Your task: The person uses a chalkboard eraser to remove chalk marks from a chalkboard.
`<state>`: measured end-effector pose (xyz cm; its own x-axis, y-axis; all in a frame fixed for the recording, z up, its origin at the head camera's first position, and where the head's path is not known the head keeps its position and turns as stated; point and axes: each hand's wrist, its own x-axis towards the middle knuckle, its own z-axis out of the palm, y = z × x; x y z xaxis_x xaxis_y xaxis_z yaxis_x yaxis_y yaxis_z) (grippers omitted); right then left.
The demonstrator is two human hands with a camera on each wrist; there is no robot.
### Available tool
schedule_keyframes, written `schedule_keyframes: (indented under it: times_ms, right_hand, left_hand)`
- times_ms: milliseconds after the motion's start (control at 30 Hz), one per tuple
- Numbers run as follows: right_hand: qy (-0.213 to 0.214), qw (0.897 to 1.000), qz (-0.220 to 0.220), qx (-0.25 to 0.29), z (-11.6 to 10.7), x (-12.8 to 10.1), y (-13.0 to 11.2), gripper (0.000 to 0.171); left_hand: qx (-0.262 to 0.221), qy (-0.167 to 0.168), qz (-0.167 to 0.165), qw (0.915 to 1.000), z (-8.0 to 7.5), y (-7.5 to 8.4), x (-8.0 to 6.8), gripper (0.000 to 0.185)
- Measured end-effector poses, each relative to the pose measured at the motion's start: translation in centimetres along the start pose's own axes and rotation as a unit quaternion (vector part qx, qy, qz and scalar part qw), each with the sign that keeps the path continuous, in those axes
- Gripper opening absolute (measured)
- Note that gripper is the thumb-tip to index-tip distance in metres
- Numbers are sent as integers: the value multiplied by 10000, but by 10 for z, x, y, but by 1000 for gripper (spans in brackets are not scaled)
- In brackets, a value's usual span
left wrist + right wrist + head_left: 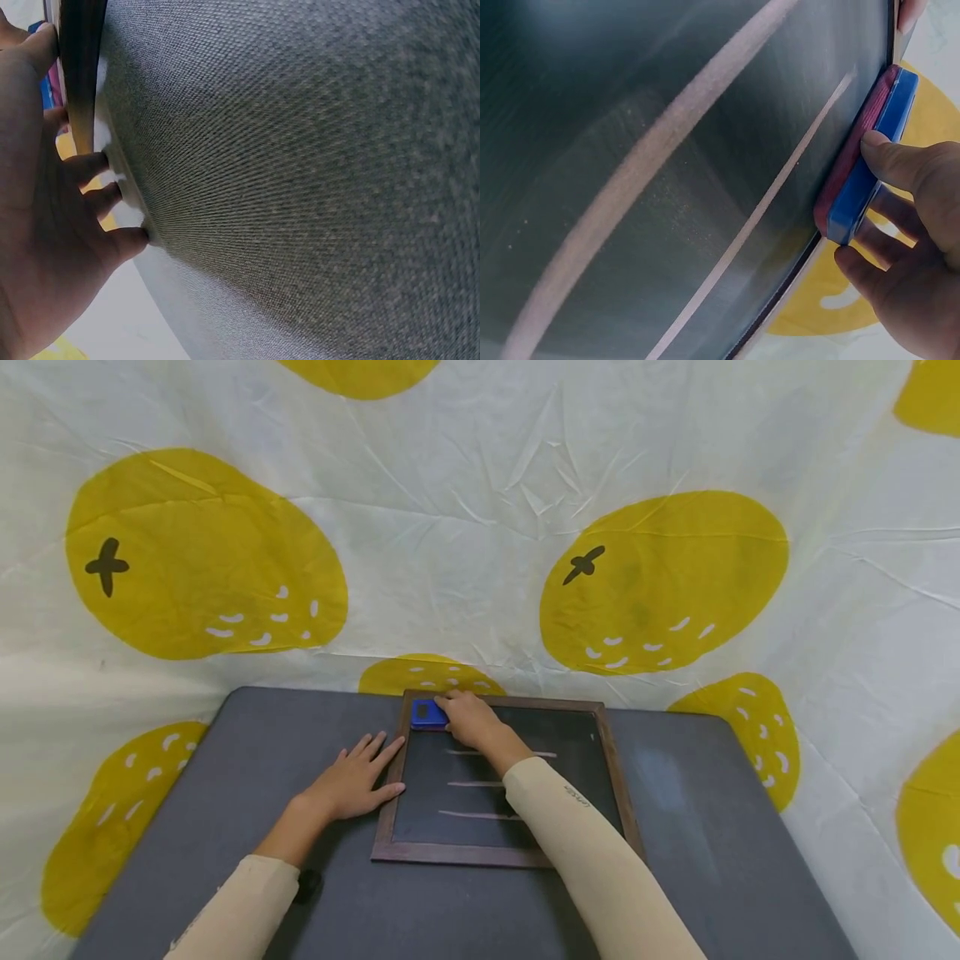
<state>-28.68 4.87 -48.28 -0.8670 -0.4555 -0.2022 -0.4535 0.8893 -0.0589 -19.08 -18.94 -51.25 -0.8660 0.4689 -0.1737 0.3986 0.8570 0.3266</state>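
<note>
A blackboard (465, 827) in a brown wooden frame lies on the grey table, with several pale chalk lines drawn across it. My right hand (474, 720) grips a blue chalkboard eraser (427, 715) at the board's far left corner. In the right wrist view the thumb and fingers pinch the eraser (874, 161) by its sides, and its reddish felt face rests against the board. My left hand (356, 781) lies spread at the frame's left edge. Its thumb and index finger touch the wood, seen in the left wrist view beside the frame (81, 75).
The grey table (720, 827) extends on both sides of the board, with a faint whitish smear (675, 793) to the right. Behind it hangs a white cloth (450, 568) printed with yellow fruit shapes. A small dark object (307, 886) shows beside the left wrist.
</note>
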Motion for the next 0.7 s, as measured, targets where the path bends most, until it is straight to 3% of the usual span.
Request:
schedule_keyframes:
  times_ms: [367, 700]
  right_hand:
    - [-100, 9997, 119, 206, 0, -10, 3, 62]
    - [94, 9992, 87, 383, 8, -26, 29, 62]
  left_hand:
    - [52, 23, 3, 10000, 6, -1, 0, 80]
    - [88, 120, 75, 9999, 9, -2, -2, 79]
